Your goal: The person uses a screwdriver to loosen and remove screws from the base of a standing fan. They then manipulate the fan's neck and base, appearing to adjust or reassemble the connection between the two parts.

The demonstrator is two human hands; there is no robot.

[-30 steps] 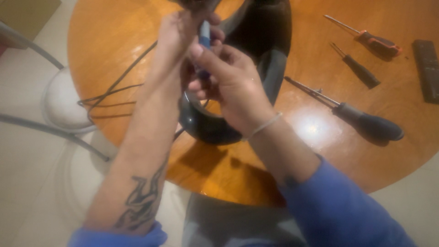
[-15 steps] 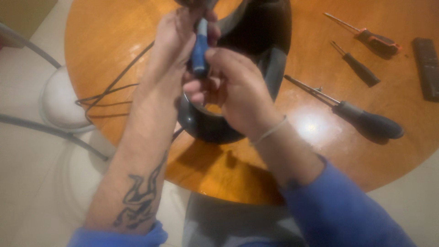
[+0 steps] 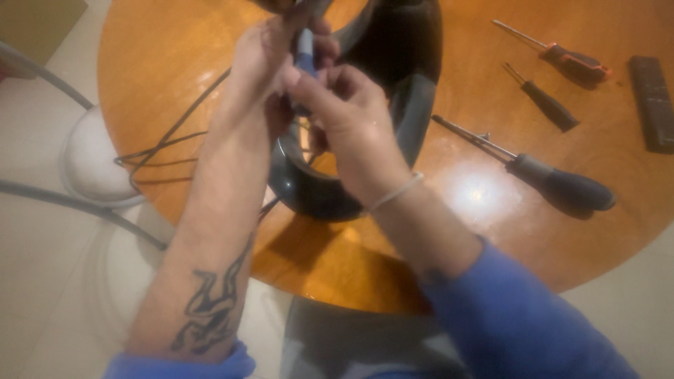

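Observation:
A black ring-shaped appliance [image 3: 414, 105] lies on a round wooden table [image 3: 161, 77]. Both my hands are raised over its left side. My left hand [image 3: 263, 60] and my right hand [image 3: 344, 105] are closed together around a blue-handled tool [image 3: 305, 52], which stands roughly upright between them. The tool's tip is hidden behind my fingers. A black cord [image 3: 168, 137] runs from the appliance off the table's left edge.
A large black-handled screwdriver [image 3: 540, 172] lies right of the appliance. Farther back lie a small black screwdriver [image 3: 544, 102], a red-handled screwdriver [image 3: 562, 56] and a dark flat bar [image 3: 653, 102]. A white chair seat [image 3: 88, 158] with metal tubing stands at the left.
The blue-handled tool has shifted slightly in my grip, and my right hand's fingers have moved up closer around its handle. The tools on the table have not moved.

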